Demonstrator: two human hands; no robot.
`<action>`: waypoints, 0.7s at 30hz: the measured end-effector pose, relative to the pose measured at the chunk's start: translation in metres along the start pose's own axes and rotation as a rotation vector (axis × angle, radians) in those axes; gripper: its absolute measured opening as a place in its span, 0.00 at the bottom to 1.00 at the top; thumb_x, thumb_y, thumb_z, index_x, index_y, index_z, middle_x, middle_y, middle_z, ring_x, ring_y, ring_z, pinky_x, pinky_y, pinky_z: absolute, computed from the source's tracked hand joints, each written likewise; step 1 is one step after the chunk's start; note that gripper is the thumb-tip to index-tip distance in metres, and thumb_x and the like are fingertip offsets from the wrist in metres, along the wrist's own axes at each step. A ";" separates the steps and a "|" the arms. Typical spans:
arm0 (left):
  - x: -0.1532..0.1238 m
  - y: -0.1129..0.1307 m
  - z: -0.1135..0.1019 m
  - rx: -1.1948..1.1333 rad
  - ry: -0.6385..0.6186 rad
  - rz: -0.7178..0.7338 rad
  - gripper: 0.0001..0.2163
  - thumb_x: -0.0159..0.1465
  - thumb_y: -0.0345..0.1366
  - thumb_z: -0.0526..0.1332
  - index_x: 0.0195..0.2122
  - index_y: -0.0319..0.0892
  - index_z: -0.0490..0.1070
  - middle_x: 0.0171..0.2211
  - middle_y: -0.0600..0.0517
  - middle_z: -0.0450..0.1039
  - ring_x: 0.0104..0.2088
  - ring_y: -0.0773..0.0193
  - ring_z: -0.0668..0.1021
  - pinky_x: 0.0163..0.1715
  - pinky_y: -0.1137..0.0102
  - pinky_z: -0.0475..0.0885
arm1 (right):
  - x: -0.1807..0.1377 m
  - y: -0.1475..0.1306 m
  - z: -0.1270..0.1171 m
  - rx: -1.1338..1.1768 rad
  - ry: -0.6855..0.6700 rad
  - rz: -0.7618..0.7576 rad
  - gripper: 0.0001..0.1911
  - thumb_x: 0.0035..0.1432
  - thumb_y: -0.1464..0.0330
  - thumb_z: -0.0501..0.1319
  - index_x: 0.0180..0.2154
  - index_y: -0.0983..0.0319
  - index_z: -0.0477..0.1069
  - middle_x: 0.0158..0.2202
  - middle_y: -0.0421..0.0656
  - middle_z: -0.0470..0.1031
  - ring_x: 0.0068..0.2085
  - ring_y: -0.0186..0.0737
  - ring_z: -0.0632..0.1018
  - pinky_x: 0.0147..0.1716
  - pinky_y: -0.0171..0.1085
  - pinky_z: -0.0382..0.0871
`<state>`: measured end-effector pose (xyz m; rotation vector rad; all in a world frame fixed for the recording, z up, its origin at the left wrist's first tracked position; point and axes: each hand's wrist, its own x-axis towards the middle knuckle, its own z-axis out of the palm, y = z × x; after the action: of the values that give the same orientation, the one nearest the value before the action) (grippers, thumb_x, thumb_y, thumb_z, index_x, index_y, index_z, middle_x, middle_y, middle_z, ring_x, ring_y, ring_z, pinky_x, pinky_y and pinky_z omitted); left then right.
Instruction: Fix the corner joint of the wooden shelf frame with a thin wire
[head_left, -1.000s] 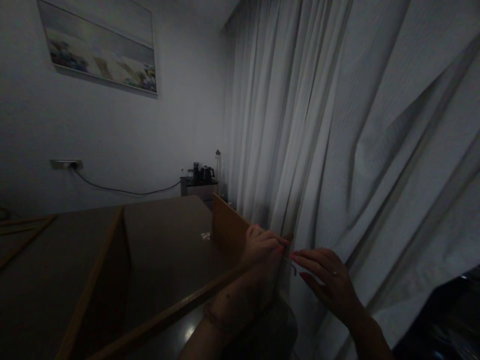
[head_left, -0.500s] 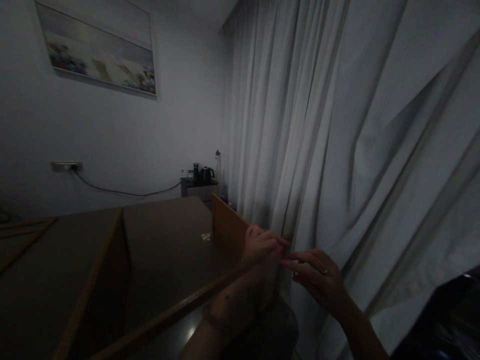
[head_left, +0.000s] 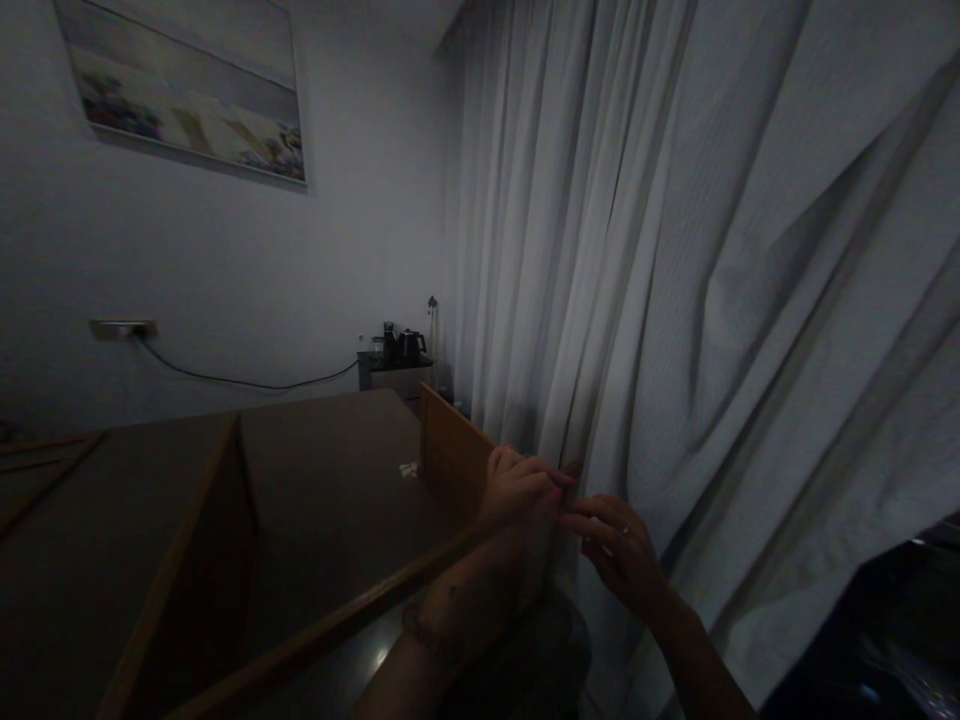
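Note:
My left hand point(head_left: 517, 487) is at the corner of a wooden frame, by the top edge of an upright wooden panel point(head_left: 455, 445). Its fingers and thumb are pressed together, pointing right. A long wooden rail point(head_left: 360, 603) runs from the lower left up to this wrist. Just right of it, my right hand point(head_left: 619, 548) has its fingers bent and drawn together, their tips almost meeting the left fingertips. Anything between the fingertips is too dark and small to make out.
Another upright wooden board point(head_left: 187, 570) stands on the dark table point(head_left: 322, 440). Small pale pieces point(head_left: 408, 469) lie near the panel. A wooden frame point(head_left: 52, 470) lies at far left. Grey curtains point(head_left: 675, 280) hang close on the right. A black kettle point(head_left: 411, 346) stands on a cabinet behind.
My right hand has shifted slightly left and up, closer to the left fingertips. My left hand stays at the frame's corner. The view has shifted a little.

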<state>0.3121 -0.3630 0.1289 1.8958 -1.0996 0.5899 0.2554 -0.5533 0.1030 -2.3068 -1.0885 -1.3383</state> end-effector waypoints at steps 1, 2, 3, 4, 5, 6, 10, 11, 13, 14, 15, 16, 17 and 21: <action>0.000 0.000 0.000 0.005 -0.001 -0.003 0.12 0.69 0.37 0.53 0.31 0.47 0.75 0.42 0.56 0.82 0.43 0.60 0.73 0.58 0.57 0.57 | -0.001 0.001 0.002 0.011 0.010 0.004 0.14 0.70 0.67 0.50 0.51 0.55 0.70 0.42 0.44 0.79 0.40 0.39 0.79 0.38 0.39 0.72; 0.000 0.001 -0.001 0.008 -0.003 -0.005 0.13 0.69 0.37 0.53 0.31 0.48 0.75 0.42 0.56 0.82 0.43 0.60 0.73 0.58 0.57 0.57 | -0.002 0.001 0.004 0.021 0.025 0.007 0.14 0.70 0.67 0.50 0.51 0.54 0.70 0.42 0.44 0.79 0.40 0.39 0.79 0.38 0.39 0.72; 0.000 0.001 -0.001 0.009 -0.004 -0.006 0.13 0.69 0.37 0.53 0.30 0.48 0.74 0.42 0.56 0.82 0.43 0.60 0.73 0.59 0.57 0.57 | -0.002 0.002 0.005 0.029 0.040 0.011 0.14 0.70 0.67 0.50 0.51 0.54 0.71 0.41 0.44 0.79 0.40 0.39 0.79 0.38 0.39 0.72; 0.000 0.002 -0.001 0.007 -0.004 -0.009 0.13 0.69 0.37 0.53 0.30 0.47 0.74 0.42 0.56 0.82 0.44 0.60 0.73 0.59 0.57 0.56 | -0.003 0.002 0.007 0.035 0.053 0.015 0.14 0.70 0.67 0.50 0.51 0.54 0.71 0.41 0.44 0.79 0.40 0.39 0.79 0.38 0.39 0.73; 0.000 0.002 -0.001 0.003 -0.006 -0.012 0.13 0.69 0.37 0.53 0.30 0.47 0.74 0.43 0.56 0.82 0.44 0.60 0.73 0.59 0.57 0.56 | -0.003 0.002 0.008 0.041 0.063 0.017 0.14 0.70 0.67 0.50 0.51 0.54 0.71 0.41 0.44 0.79 0.40 0.39 0.79 0.38 0.39 0.73; 0.000 0.003 -0.002 -0.002 -0.004 -0.013 0.13 0.69 0.37 0.53 0.29 0.47 0.74 0.43 0.56 0.82 0.45 0.60 0.73 0.60 0.57 0.56 | -0.003 0.002 0.008 0.046 0.075 0.019 0.14 0.70 0.66 0.50 0.51 0.54 0.71 0.41 0.44 0.79 0.40 0.39 0.79 0.38 0.39 0.73; 0.000 0.005 -0.002 -0.016 0.005 -0.019 0.13 0.69 0.37 0.53 0.29 0.47 0.73 0.42 0.57 0.82 0.45 0.61 0.73 0.60 0.57 0.55 | -0.002 0.002 0.010 0.066 0.091 0.024 0.14 0.70 0.63 0.51 0.50 0.54 0.71 0.40 0.44 0.79 0.40 0.40 0.80 0.37 0.39 0.74; -0.001 0.005 -0.002 -0.018 0.008 -0.021 0.14 0.69 0.38 0.53 0.28 0.47 0.73 0.42 0.57 0.81 0.45 0.61 0.73 0.60 0.57 0.55 | -0.002 0.001 0.010 0.073 0.094 0.023 0.14 0.70 0.62 0.50 0.50 0.54 0.71 0.41 0.44 0.79 0.40 0.40 0.80 0.37 0.39 0.74; -0.001 0.004 -0.002 -0.015 0.009 -0.025 0.14 0.69 0.38 0.53 0.28 0.47 0.72 0.43 0.57 0.81 0.45 0.60 0.73 0.60 0.57 0.56 | -0.001 0.000 0.010 0.088 0.094 0.023 0.14 0.71 0.60 0.50 0.50 0.54 0.71 0.41 0.44 0.79 0.40 0.40 0.80 0.37 0.39 0.74; 0.000 0.003 -0.002 -0.013 0.009 -0.022 0.13 0.69 0.38 0.53 0.28 0.47 0.73 0.42 0.57 0.81 0.44 0.60 0.73 0.60 0.57 0.56 | 0.000 -0.001 0.010 0.093 0.093 0.026 0.15 0.71 0.60 0.50 0.50 0.54 0.71 0.41 0.44 0.78 0.40 0.40 0.80 0.37 0.39 0.74; 0.000 0.002 -0.001 -0.011 0.009 -0.015 0.13 0.69 0.38 0.54 0.29 0.47 0.73 0.42 0.57 0.81 0.44 0.60 0.73 0.59 0.57 0.57 | 0.000 -0.002 0.010 0.094 0.091 0.032 0.14 0.71 0.60 0.50 0.50 0.55 0.70 0.41 0.44 0.78 0.41 0.40 0.80 0.37 0.39 0.74; 0.000 0.002 -0.001 -0.012 0.008 -0.006 0.12 0.69 0.38 0.54 0.30 0.47 0.74 0.42 0.56 0.81 0.44 0.60 0.73 0.58 0.57 0.57 | 0.001 -0.003 0.009 0.092 0.092 0.038 0.14 0.71 0.60 0.50 0.50 0.55 0.70 0.42 0.44 0.78 0.41 0.40 0.80 0.37 0.39 0.74; 0.000 0.001 -0.001 -0.015 0.010 0.004 0.12 0.69 0.38 0.54 0.30 0.47 0.74 0.41 0.56 0.82 0.43 0.60 0.73 0.58 0.57 0.57 | 0.001 -0.003 0.009 0.087 0.097 0.042 0.14 0.71 0.60 0.50 0.49 0.55 0.70 0.41 0.45 0.78 0.41 0.40 0.79 0.37 0.39 0.74; 0.000 0.001 -0.001 -0.025 0.011 0.002 0.13 0.69 0.37 0.54 0.29 0.47 0.73 0.42 0.57 0.81 0.44 0.61 0.73 0.60 0.57 0.55 | 0.003 -0.006 0.008 0.079 0.125 0.034 0.13 0.70 0.60 0.51 0.49 0.56 0.70 0.41 0.44 0.79 0.41 0.40 0.80 0.38 0.38 0.75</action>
<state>0.3109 -0.3624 0.1298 1.8683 -1.0966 0.5844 0.2573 -0.5430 0.1000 -2.1452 -1.0392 -1.3802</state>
